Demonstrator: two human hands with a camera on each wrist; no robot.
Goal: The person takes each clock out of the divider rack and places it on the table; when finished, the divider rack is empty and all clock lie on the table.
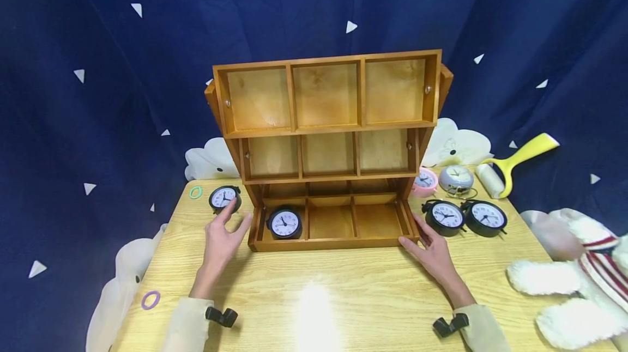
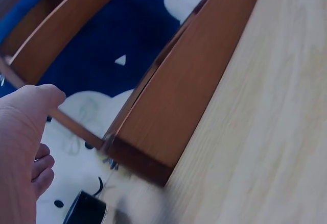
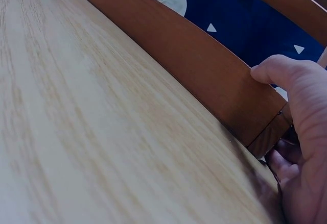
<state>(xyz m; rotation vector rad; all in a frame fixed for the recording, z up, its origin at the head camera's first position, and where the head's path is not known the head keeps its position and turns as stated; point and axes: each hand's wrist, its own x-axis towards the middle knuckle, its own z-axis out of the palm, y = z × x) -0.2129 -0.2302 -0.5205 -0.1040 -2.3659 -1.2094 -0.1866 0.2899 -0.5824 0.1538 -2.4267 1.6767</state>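
Note:
A tiered wooden organizer box [image 1: 333, 244] stands unfolded on the table, its upper trays raised on side struts. One black alarm clock [image 1: 285, 223] sits in the left front compartment of the bottom tray. My left hand [image 1: 222, 239] is by the box's left front corner, thumb and index finger spread, holding nothing. Just beyond its fingertips lies another black alarm clock [image 1: 224, 198]; whether they touch it I cannot tell. At the right front corner, my right hand [image 1: 434, 254] grips the box, thumb on the front wall [image 3: 204, 76] and the other fingers curled at the side.
Right of the box are two black alarm clocks [image 1: 485, 218], a pink clock [image 1: 424, 181], a grey clock [image 1: 456, 177] and a yellow-handled lint roller [image 1: 520, 158]. A green ring [image 1: 195, 193] and a purple ring [image 1: 150, 300] lie left. A white plush toy [image 1: 579, 292] is at right.

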